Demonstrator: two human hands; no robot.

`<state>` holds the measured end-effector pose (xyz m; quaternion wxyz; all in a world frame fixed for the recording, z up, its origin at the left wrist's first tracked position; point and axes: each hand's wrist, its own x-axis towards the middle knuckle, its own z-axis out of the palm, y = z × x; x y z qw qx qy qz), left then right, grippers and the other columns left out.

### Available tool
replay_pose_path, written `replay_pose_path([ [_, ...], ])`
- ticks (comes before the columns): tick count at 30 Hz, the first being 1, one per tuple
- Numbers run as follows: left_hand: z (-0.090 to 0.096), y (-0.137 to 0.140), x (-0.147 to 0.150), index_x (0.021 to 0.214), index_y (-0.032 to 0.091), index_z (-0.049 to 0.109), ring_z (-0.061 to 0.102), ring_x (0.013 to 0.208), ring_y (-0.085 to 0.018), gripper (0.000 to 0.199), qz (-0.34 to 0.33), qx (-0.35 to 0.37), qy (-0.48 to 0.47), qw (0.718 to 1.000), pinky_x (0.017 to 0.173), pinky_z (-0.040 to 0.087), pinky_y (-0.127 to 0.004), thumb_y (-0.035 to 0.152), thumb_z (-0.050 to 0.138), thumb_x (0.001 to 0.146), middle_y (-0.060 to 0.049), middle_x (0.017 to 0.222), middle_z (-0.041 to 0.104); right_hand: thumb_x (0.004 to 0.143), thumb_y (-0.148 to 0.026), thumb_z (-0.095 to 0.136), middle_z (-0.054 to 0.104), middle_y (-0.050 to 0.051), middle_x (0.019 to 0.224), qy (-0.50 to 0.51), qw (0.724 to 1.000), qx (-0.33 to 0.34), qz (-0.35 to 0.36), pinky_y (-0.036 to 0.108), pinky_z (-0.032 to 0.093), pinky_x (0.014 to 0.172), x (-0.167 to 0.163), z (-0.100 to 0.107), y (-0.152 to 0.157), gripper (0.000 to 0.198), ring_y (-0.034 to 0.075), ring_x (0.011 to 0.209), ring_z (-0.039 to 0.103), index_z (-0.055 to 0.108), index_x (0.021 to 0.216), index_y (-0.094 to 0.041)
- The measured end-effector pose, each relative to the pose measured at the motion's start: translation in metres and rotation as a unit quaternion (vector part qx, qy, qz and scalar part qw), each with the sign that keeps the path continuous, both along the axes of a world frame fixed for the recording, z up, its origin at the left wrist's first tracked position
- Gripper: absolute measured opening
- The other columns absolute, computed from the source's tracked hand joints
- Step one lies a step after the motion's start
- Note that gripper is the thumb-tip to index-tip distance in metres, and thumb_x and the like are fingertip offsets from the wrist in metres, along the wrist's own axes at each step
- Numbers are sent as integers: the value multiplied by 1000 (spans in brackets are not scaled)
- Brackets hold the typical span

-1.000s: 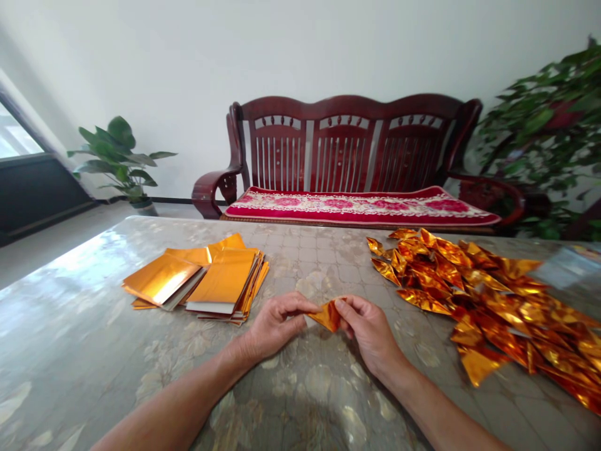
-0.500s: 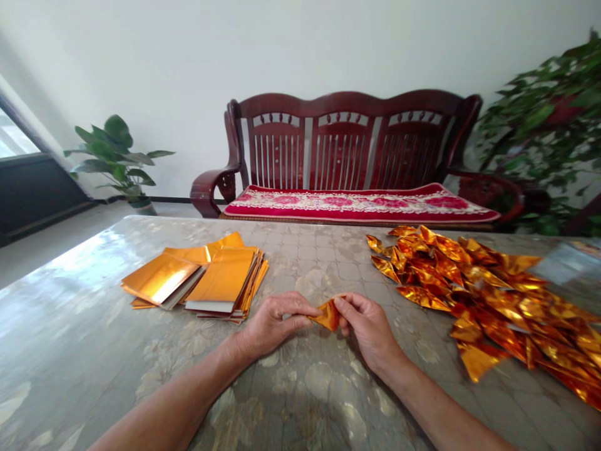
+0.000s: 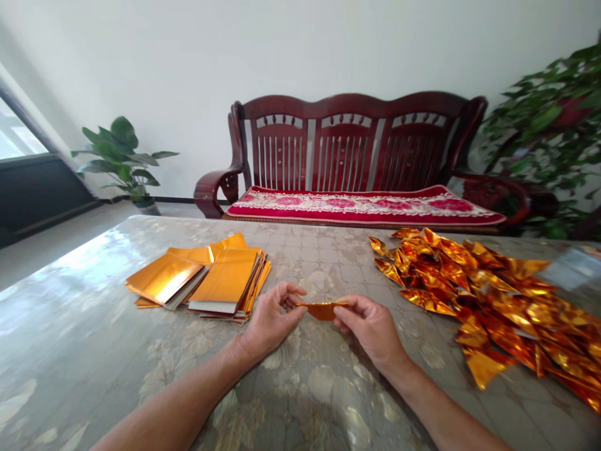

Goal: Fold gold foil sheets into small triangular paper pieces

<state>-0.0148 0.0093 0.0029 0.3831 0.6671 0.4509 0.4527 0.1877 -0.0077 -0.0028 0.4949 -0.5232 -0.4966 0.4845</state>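
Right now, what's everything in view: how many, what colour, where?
Table: one, greyish, foreground
Foil piece: one, golden, foreground centre
Foil sheets: uncounted, golden and white, table's left
Folded foil pieces: uncounted heap, golden, table's right
Packet: one, seemingly translucent, far right
Bench: one, dark red, beyond table
Seat cover: one, red, pink and white, on bench
Potted plant: one, green, left of bench
Leafy plants: number unclear, green, far right
Floor: one, grey, left
Wall: one, whitish, background
Panel: one, black, far left
Bright pane: one, whitish, above panel
Left hand: one, pinching foil piece's left end
Right hand: one, pinching its right end
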Motion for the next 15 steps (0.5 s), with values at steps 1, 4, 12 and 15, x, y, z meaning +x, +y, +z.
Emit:
replay_pose_path([
  [1,-1,1,0,90,17,58,58,63,-10,16,3,-3,-2,1000,62,45,-21,16,64,75,4,69,62,70,-38,72,67,1,58,-26,1000,8,4,22,43,51,1,0,0,23,13,52,57,69,78,-16],
  [4,-3,3,0,80,18,52,53,62,-9,13,7,10,17,1000,60,41,-19,15,63,75,6,67,55,74,-35,68,67,0,58,-100,994,39,13,23,43,53,5,0,0,17,14,54,58,68,74,-18],
  [12,-15,8,-2,77,18,51,51,62,-10,13,2,-21,15,1000,58,38,-20,17,64,76,6,66,54,76,-32,65,64,-2,60,-180,981,67,32,24,40,54,9,-4,5,13,14,56,55,68,71,-20],
  [15,-14,8,-3,75,18,50,50,62,-10,13,7,-1,33,999,59,37,-20,17,63,77,6,66,52,79,-33,63,65,-2,65,-212,972,97,35,25,41,58,9,-4,6,14,15,62,56,69,74,-21],
])
